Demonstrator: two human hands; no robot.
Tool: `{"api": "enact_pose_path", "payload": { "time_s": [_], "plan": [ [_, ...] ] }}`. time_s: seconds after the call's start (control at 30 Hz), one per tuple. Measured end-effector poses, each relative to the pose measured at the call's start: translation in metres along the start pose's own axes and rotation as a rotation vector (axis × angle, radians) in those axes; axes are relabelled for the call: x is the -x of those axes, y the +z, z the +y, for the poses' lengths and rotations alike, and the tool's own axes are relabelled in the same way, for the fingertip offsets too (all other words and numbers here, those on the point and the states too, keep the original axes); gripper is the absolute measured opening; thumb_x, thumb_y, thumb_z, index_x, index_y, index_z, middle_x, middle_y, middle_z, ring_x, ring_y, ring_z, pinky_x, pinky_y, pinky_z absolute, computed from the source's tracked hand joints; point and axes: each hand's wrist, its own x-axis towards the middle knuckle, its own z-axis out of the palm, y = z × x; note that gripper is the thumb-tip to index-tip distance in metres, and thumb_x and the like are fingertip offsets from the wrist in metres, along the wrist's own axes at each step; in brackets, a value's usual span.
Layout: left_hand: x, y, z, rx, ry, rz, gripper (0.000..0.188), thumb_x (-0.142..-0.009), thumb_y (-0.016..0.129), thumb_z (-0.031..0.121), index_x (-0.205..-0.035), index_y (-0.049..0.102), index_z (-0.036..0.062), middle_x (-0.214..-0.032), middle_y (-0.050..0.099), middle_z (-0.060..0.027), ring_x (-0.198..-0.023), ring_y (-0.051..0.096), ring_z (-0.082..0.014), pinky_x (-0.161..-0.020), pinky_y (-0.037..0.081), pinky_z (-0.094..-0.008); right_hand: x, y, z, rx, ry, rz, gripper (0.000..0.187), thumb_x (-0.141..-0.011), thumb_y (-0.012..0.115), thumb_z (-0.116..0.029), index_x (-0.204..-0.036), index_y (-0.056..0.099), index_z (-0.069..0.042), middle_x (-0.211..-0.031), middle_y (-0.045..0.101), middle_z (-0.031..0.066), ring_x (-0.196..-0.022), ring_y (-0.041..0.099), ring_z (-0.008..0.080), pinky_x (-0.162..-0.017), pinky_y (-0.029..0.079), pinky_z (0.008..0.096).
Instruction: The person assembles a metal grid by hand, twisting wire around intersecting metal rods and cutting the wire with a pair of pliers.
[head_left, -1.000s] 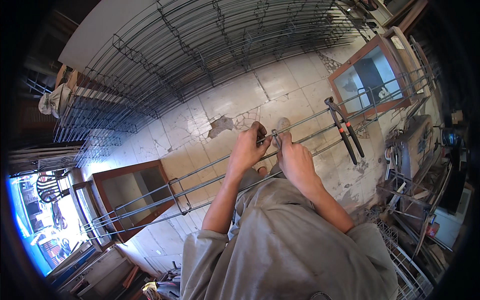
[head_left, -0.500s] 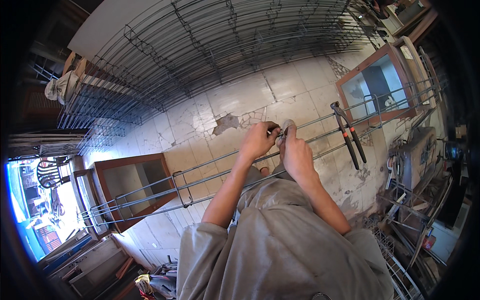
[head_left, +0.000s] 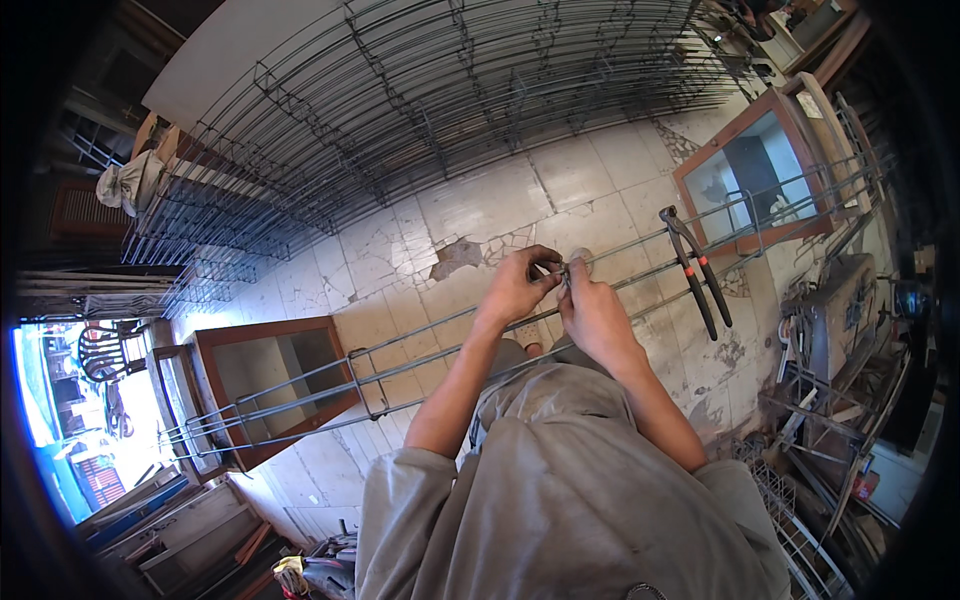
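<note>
A long cage of thin steel rods [head_left: 440, 355] with rectangular wire stirrups [head_left: 366, 385] stretches across in front of me. My left hand [head_left: 515, 290] is closed in a pinch at the far rod, its fingertips meeting those of my right hand [head_left: 597, 315]. The right hand is likewise closed, thumb and fingers pressed together. Whatever they pinch is too small and hidden to make out. A pale round thing [head_left: 580, 258] shows just beyond the right fingertips; I cannot tell its kind. End-cutting pincers [head_left: 693, 262] with black, orange-banded handles hang over the rods to the right.
Glass-fronted wooden cabinets stand under the rods at left [head_left: 205, 365] and right [head_left: 735, 240]. A big stack of similar steel cages [head_left: 400, 110] fills the far side. The tiled floor [head_left: 480, 215] has a broken patch [head_left: 455, 258]. Metal frames and clutter [head_left: 830, 410] crowd the right.
Both hands stay at the same spot on the rods, with small finger movements. My right index finger has lowered and bent toward the left fingertips. The pincers have not moved.
</note>
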Motion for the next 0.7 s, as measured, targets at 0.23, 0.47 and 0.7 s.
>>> {"api": "enact_pose_path", "payload": {
  "time_s": [0.23,0.47,0.7],
  "plan": [
    [0.0,0.005,-0.006,0.02,0.026,0.062,0.028,-0.084,0.07,0.005,-0.11,0.067,-0.0029,-0.097,0.072,-0.0106,-0.076,0.062,-0.0135,-0.073,0.052,-0.0299,0.003,0.003,0.0,0.069,-0.134,0.014,0.036,-0.083,0.058,-0.002,-0.114,0.046,0.011,-0.065,0.061,0.0272,-0.064,0.064,0.0451,-0.058,0.051,0.0524],
    [0.004,0.006,-0.004,0.044,-0.009,0.064,0.03,-0.084,0.072,0.006,-0.111,0.066,-0.0037,-0.098,0.073,-0.013,-0.081,0.067,-0.0164,-0.076,0.053,-0.031,0.003,0.0,-0.001,0.002,-0.058,0.083,0.037,-0.082,0.059,-0.003,-0.114,0.042,0.009,-0.062,0.059,0.0264,-0.06,0.062,0.0466,-0.054,0.047,0.0558],
    [0.004,-0.004,-0.003,0.084,-0.088,-0.071,0.036,-0.087,0.071,0.009,-0.12,0.062,-0.0021,-0.103,0.072,-0.015,-0.098,0.069,-0.02,-0.087,0.052,-0.0325,-0.002,0.0,-0.003,0.015,-0.028,0.029,0.037,-0.084,0.058,-0.004,-0.113,0.041,0.01,-0.064,0.061,0.0261,-0.063,0.064,0.0455,-0.057,0.049,0.0545]
  ]
}}
